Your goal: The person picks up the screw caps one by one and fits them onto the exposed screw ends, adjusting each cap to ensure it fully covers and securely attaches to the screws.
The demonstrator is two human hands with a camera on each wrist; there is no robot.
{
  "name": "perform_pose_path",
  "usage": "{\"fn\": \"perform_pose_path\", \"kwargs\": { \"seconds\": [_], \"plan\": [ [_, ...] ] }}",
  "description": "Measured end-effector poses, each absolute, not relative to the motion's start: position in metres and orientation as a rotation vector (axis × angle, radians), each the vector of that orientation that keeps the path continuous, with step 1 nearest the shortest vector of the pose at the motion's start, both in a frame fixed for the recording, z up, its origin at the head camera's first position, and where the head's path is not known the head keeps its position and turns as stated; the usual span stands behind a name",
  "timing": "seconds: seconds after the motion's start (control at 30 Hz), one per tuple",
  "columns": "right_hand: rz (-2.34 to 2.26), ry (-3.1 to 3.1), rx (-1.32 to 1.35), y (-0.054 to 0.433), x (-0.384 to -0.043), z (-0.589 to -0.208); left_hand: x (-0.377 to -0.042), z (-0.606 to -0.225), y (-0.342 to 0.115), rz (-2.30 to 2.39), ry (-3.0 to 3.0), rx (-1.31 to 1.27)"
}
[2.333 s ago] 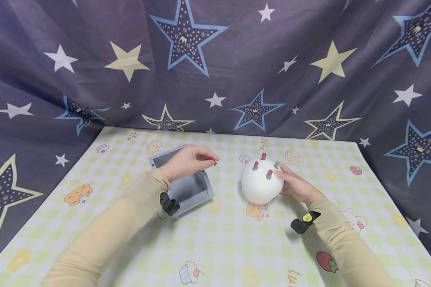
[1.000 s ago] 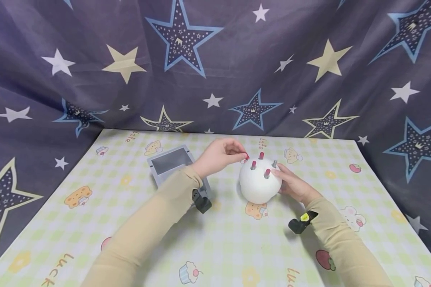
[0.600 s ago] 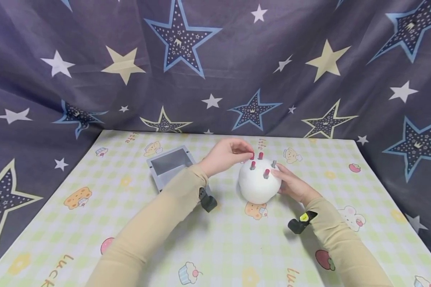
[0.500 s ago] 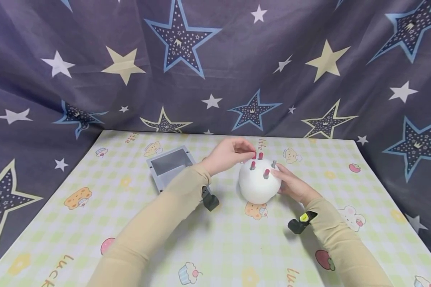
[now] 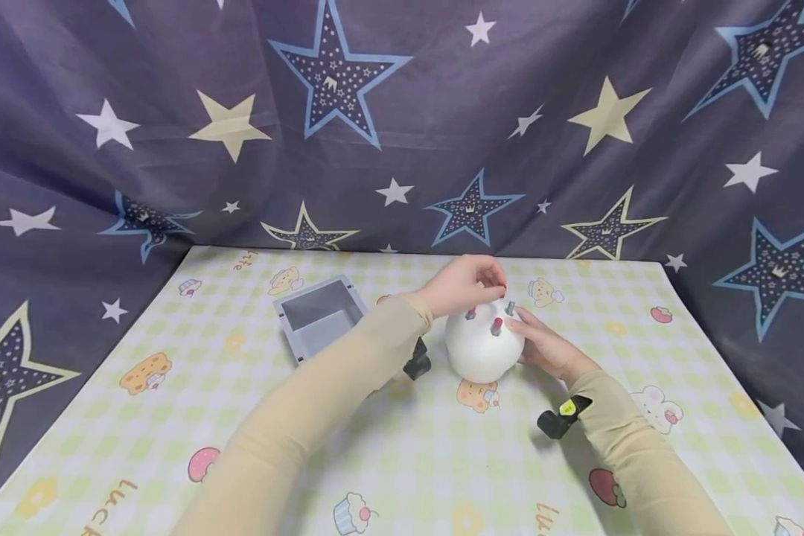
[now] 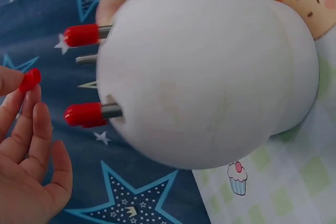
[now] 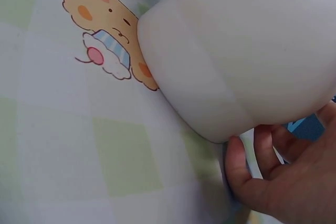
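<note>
A white rounded body [image 5: 479, 353], like a ball on a bulging base, stands on the table. Metal pins stick up from its top. Red caps [image 6: 83, 114] sit on some of them, while one pin [image 6: 86, 59] shows bare metal. Between thumb and fingertips my left hand [image 5: 461, 284] pinches a loose red cap [image 6: 31, 79]. In the left wrist view that cap is apart from the bare pin. My right hand [image 5: 551, 348] grips the white body at its right side, thumb near the top, fingers [image 7: 239, 163] against the lower side. My left hand hides part of the top in the head view.
A grey open box [image 5: 288, 325] stands to the left of the white body, partly behind my left sleeve. A checked cloth [image 5: 402, 461] with printed cartoons covers the table. A dark star-patterned curtain [image 5: 402, 141] hangs behind and at both sides.
My left hand has carried the red cap from above the grey box rightward, over the top of the white body toward the bare pin. The right hand keeps its place on the white body.
</note>
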State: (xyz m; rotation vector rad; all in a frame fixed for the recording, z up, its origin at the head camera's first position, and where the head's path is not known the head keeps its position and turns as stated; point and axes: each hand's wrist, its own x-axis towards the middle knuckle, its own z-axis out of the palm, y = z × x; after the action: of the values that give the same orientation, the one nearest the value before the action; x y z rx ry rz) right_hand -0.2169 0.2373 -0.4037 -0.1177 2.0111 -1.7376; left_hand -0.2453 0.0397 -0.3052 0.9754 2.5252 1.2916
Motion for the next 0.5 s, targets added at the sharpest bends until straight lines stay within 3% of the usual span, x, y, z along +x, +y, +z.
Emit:
{"fn": "perform_pose_path", "kwargs": {
  "seconds": [0.5],
  "plan": [
    [-1.764,2.000,-0.164,0.240,-0.219,-0.409,-0.254,-0.318,0.061,1.154,2.613,1.101]
  ]
}}
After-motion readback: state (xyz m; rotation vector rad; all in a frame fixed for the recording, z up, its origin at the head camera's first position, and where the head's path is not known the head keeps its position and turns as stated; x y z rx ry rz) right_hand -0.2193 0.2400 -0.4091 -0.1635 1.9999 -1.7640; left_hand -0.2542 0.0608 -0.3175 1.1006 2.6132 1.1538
